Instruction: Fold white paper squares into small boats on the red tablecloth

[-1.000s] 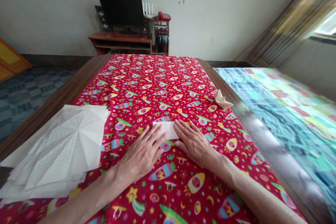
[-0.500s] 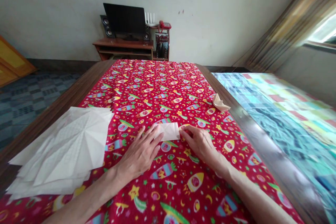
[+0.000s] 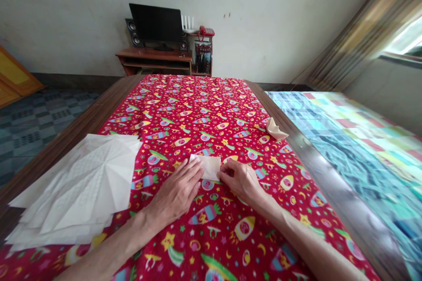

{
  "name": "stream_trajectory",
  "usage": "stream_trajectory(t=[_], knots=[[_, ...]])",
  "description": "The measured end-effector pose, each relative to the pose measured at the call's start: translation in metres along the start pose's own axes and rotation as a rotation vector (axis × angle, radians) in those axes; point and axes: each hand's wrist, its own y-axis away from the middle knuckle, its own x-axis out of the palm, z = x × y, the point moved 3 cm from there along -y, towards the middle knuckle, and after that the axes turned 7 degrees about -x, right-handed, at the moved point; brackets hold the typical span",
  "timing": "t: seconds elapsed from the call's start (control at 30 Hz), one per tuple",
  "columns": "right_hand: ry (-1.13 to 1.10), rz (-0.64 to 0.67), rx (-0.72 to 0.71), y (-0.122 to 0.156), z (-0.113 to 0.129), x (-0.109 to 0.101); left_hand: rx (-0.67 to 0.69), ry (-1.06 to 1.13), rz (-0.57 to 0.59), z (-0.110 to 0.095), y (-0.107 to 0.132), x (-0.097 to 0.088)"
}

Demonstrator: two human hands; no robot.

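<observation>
A small folded white paper (image 3: 210, 166) lies on the red rocket-print cloth (image 3: 198, 109) in the middle of the table. My left hand (image 3: 178, 191) rests flat on the paper's left part, fingers stretched out. My right hand (image 3: 240, 181) has its fingers curled, pinching the paper's right edge against the cloth.
A stack of creased white sheets (image 3: 75, 186) lies at the left of the cloth. A folded beige paper shape (image 3: 275, 128) sits near the table's right edge. A patterned bed (image 3: 356, 140) runs along the right. A desk with a monitor (image 3: 154, 24) stands at the far wall.
The paper has become shorter, folded in from the right. My right hand went from lying flat to pinching the paper's right edge, and it moved left. My left hand stayed on the paper.
</observation>
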Motion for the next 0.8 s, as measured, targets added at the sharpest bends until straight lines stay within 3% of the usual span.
stream_trajectory(t=[0.43, 0.6, 0.8], knots=[[0.048, -0.030, -0.051, -0.002, 0.007, 0.019, 0.022, 0.080, -0.028, -0.001, 0.000, 0.004], [0.039, -0.073, -0.212, 0.002, 0.009, 0.022, 0.038, 0.114, -0.040, -0.002, -0.001, 0.001], [-0.171, -0.306, -0.160, -0.008, -0.004, -0.002, 0.032, 0.148, -0.158, 0.003, -0.001, -0.011]])
